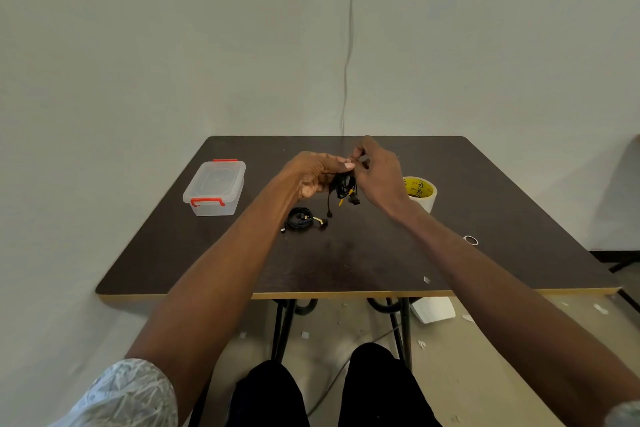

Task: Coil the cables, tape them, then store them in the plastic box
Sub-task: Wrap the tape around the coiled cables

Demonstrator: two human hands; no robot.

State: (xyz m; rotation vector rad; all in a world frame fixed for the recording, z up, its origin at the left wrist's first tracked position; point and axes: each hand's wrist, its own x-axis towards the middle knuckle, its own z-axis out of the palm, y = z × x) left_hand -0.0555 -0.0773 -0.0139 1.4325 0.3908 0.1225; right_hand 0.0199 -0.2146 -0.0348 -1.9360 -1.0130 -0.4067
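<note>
A black cable bundle (343, 188) with yellow bits hangs above the middle of the dark table (346, 263). My left hand (313, 173) grips its top from the left. My right hand (375, 173) pinches at the same top from the right, fingertips meeting the left thumb. One loose cable end dangles down toward the tabletop. A second black cable (303, 218), coiled, lies on the table just below my left wrist. A clear plastic box (214, 188) with red clips sits lidded at the left. The tape roll (420, 192) stands behind my right wrist.
A small ring (470, 239) lies on the table at the right. A scrap of tape (426, 280) rests near the front edge. The wall stands right behind the table. Paper scraps and a cable lie on the floor beneath.
</note>
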